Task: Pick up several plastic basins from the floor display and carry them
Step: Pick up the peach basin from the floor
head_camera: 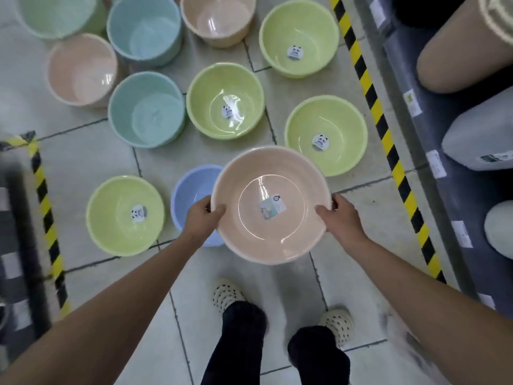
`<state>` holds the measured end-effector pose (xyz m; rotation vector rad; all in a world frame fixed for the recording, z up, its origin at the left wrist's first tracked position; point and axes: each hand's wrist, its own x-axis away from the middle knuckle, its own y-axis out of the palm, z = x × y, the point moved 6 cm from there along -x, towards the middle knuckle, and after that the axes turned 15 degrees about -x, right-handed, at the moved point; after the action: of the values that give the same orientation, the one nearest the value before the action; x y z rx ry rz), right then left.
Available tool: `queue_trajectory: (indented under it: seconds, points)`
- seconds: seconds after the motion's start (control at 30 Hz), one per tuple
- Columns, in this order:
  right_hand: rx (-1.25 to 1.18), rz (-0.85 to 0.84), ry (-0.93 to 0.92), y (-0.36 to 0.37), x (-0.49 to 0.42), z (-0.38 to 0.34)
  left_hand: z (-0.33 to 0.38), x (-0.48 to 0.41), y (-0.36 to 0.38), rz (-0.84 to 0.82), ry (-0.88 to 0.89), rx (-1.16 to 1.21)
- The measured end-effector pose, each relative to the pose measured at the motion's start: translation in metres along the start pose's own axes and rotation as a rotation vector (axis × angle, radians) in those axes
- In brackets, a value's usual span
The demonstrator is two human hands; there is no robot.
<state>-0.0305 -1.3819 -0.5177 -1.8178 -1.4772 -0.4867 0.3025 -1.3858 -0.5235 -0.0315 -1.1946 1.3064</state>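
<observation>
A pale pink plastic basin (270, 240) with a paper label inside is held above the floor in front of me. My left hand (201, 218) grips its left rim, thumb over the edge. My right hand (340, 216) grips the right rim the same way. Under its left side a light blue basin (191, 195) sits on the floor, partly hidden. Green basins rest on the tiles: one at the left (111, 218), one in the middle (224, 87), one right of it (341, 126) and one farther back (299, 26).
Taller tubs in teal (147, 107), blue (144, 29), pink (80, 68), beige (219, 18) and mint (58, 15) stand at the back. Yellow-black floor tape (383, 129) borders a dark shelf (433, 112) with bulky rolls on the right. More tape (45, 207) edges the left. My feet (230, 295) stand below.
</observation>
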Motion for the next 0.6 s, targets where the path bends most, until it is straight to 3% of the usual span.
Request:
queue_trajectory:
  seconds: [0.23, 0.47, 0.6]
  points:
    - [0.100, -0.130, 0.034, 0.111, 0.006, -0.019, -0.099, -0.016, -0.059, -0.016, -0.138, 0.056]
    - [0.014, -0.209, 0.125, 0.202, -0.042, 0.012, -0.180, -0.062, -0.057, 0.052, -0.270, 0.117]
    - [0.111, -0.222, 0.095, 0.242, -0.075, 0.035, -0.221, -0.093, -0.040, 0.064, -0.374, 0.208]
